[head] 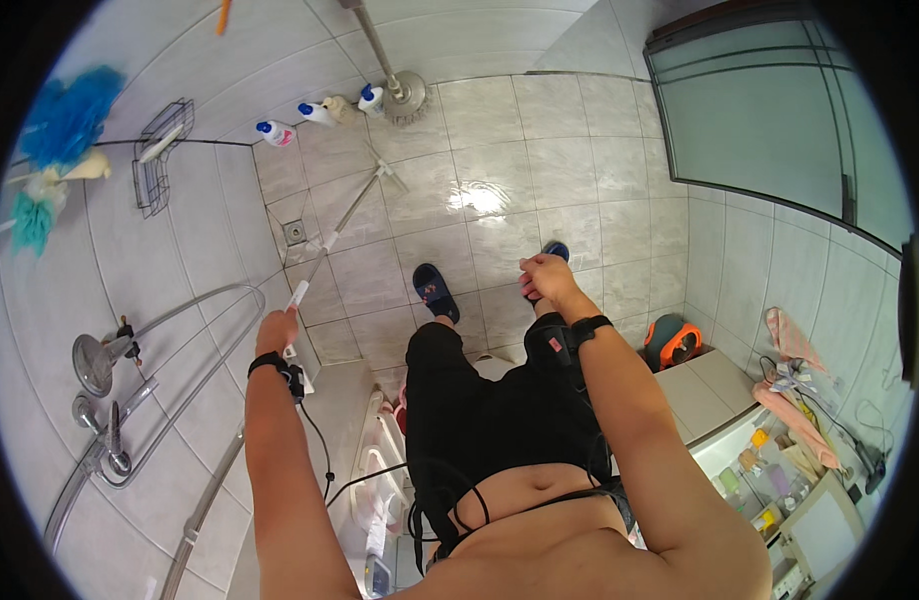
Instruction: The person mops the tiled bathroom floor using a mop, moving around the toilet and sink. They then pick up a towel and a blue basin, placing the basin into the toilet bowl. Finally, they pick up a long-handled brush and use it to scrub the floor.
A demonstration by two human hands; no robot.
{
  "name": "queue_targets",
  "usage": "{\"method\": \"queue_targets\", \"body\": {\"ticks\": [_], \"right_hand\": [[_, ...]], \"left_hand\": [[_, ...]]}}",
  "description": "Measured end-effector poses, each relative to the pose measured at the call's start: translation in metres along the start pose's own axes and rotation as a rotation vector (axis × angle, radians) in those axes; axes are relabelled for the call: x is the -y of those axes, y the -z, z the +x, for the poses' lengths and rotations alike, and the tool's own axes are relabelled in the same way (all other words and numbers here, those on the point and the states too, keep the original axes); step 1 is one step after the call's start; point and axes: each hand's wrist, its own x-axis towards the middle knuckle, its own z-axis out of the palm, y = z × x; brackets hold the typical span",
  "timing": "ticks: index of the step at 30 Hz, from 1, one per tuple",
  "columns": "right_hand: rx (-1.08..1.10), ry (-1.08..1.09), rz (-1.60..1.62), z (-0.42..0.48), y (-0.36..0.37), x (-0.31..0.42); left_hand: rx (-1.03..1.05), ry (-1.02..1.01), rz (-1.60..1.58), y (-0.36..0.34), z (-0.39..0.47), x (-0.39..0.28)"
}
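Note:
My left hand is closed around the pole of a floor squeegee, near a white section of it. The pole slants away from me, and its T-shaped head rests on the wet-looking tile floor. Ahead of my right thigh, my right hand hangs in the air with its fingers curled in; nothing shows in it. Below it, a dark slipper is partly hidden. The other slipper stands to the left on the tiles.
Several pump bottles line the far wall beside a long-handled round brush. A floor drain lies left of the squeegee. Shower fittings and a wire rack occupy the left wall. At right are a glass door and a grey-and-orange device.

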Motion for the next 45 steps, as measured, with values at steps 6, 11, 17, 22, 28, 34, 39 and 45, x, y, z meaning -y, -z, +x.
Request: {"method": "queue_targets", "body": {"ticks": [6,11,17,22,28,34,39,45], "right_hand": [[-0.014,0.026,-0.023,-0.038,-0.023,0.012],[-0.03,-0.042,0.024,-0.04,0.016,-0.015],[-0.097,-0.081,0.223,-0.048,0.081,-0.066],[-0.197,-0.14,0.309,-0.059,0.142,-0.124],[-0.272,-0.181,0.389,-0.067,0.182,-0.172],[-0.218,-0.115,0.325,-0.044,0.157,-0.15],[-0.126,-0.076,0.248,-0.017,0.079,-0.098],[-0.024,-0.02,0.208,-0.014,-0.009,-0.06]], "left_hand": [[-0.005,-0.081,0.004,0.009,-0.017,0.031],[-0.016,-0.302,-0.019,0.001,-0.048,-0.072],[0.018,-0.569,0.014,-0.057,-0.081,-0.285],[0.114,-0.664,0.126,-0.12,-0.12,-0.429],[0.115,-0.62,0.209,-0.173,-0.114,-0.454],[0.11,-0.399,0.23,-0.139,-0.056,-0.3],[0.066,-0.176,0.281,-0.083,-0.037,-0.121],[-0.027,0.001,0.235,-0.017,-0.062,0.025]]}}
